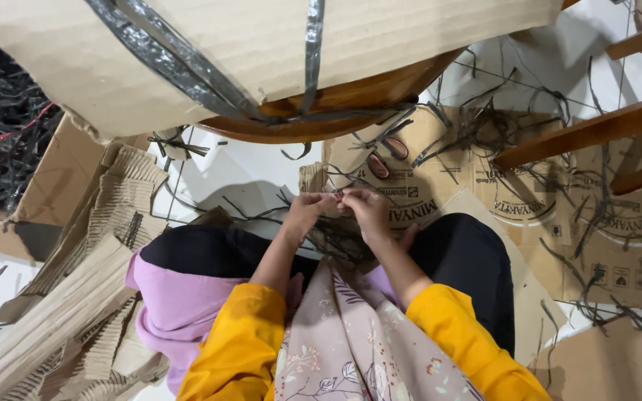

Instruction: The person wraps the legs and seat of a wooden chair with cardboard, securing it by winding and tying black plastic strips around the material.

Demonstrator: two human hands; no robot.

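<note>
Just left of the frame's centre, the left hand (307,210) and right hand (365,209) meet fingertip to fingertip, both pinching one thin dark strand (339,194) between them; the fingers are pressed together on it, not spread. The strand is a narrow grey-black plastic strip, limp and slightly glossy, and it trails down into a loose tangle of like strips (336,239) below the hands, over the lap.

One pair of scissors (385,156) with red-rimmed handles lies just above the hands on a flattened cardboard box (618,252). That box spreads across the right half of the frame, brown, with round dark printed emblems and small square handling symbols near the lower right. Many more dark strips (484,126) lie scattered over it.

Along the top, a large cardboard bundle (209,44) is bound by two grey straps and rests on a round wooden seat (351,100). Three wooden rails (596,130) cross the upper right. At far left, one open box holds a heap of dark strips (1,141) with a red one among them. Torn corrugated sheets (76,297) pile at lower left.
</note>
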